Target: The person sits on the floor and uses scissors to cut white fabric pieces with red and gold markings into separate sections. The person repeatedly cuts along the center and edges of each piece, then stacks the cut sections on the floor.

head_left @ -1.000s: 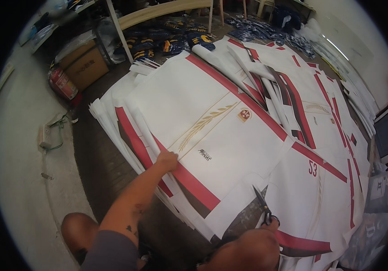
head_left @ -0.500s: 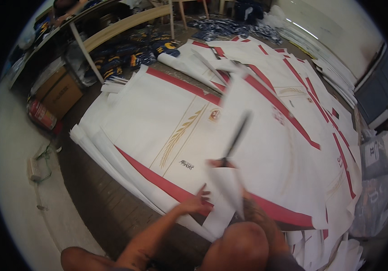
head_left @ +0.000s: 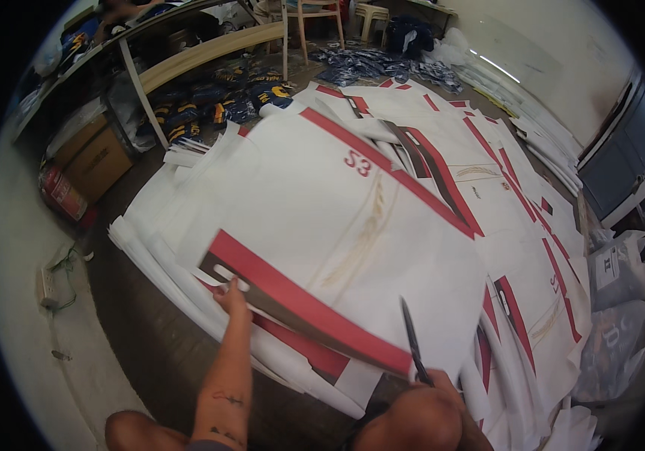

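Observation:
A large white printed sheet with red and brown bands, a pale gold wheat design and red characters lies across the top of the pile. My left hand grips its left end beside a small slot in the brown band. My right hand, partly hidden behind my knee, holds black-handled scissors, blades pointing up at the sheet's lower right corner. More white sheets with red bands are heaped underneath and to the right.
A wooden bench, dark folded garments and a chair stand at the back. A cardboard box, red extinguisher and socket strip are left. Plastic bags sit right. Part of a person shows top left.
A sheet with red characters from the right has moved over leftward onto the wheat-design sheet. My left hand has shifted left to its edge. The scissors swung up, then back down.

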The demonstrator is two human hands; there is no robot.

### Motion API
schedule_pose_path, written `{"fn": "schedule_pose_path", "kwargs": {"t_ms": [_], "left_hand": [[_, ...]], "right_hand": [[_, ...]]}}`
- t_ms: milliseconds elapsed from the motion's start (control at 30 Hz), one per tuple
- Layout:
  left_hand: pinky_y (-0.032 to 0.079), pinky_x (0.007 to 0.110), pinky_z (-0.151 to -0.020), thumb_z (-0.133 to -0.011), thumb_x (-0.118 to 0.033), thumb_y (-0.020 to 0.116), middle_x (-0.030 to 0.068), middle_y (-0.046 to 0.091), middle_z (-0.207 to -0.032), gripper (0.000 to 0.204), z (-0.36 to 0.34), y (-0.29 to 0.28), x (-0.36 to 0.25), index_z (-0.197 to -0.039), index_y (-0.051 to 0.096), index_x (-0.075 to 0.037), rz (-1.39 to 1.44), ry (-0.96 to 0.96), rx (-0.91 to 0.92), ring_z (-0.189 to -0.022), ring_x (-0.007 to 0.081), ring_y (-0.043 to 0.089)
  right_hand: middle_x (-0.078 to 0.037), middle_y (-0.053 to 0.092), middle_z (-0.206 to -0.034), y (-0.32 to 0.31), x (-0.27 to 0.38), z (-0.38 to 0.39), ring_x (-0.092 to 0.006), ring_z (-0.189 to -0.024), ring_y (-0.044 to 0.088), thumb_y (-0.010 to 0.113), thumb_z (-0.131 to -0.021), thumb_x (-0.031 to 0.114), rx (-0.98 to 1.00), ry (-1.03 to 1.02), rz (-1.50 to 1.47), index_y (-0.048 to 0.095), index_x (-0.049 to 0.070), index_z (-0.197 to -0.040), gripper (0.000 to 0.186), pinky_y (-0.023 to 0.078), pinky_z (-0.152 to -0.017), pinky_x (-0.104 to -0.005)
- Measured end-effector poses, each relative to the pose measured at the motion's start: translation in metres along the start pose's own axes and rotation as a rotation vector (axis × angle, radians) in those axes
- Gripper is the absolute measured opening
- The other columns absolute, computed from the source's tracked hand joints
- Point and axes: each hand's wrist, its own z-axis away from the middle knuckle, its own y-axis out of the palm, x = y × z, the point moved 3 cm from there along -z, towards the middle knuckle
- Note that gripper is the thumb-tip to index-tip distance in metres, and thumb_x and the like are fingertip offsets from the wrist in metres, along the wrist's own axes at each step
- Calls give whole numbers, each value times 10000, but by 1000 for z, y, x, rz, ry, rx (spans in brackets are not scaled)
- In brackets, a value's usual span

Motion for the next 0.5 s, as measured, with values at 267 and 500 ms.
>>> {"fn": "schedule_pose_path", "kwargs": {"t_ms": [267,500], "left_hand": [[463,415,-990,-981,-285,517,236,530,-1351,525,-13,-6,69,-1316,468,116,-108,-494,107,-1210,341,551],[437,484,-1016,-956,-201,471,302,525,-1290,453,-131,-66,-5,-1281,496,114,-860,-5,64,-1186,423,540]], "right_hand": [[-110,637,-709,48,-121,56,-199,-651,599,725,-829,251,133,243,163,671,-3,-877,263,481,-614,-365],[-155,653,-707,-25,-194,135,-250,-646,636,695,-825,252,61,367,399,683,-17,-880,275,498,-624,-388]]}}
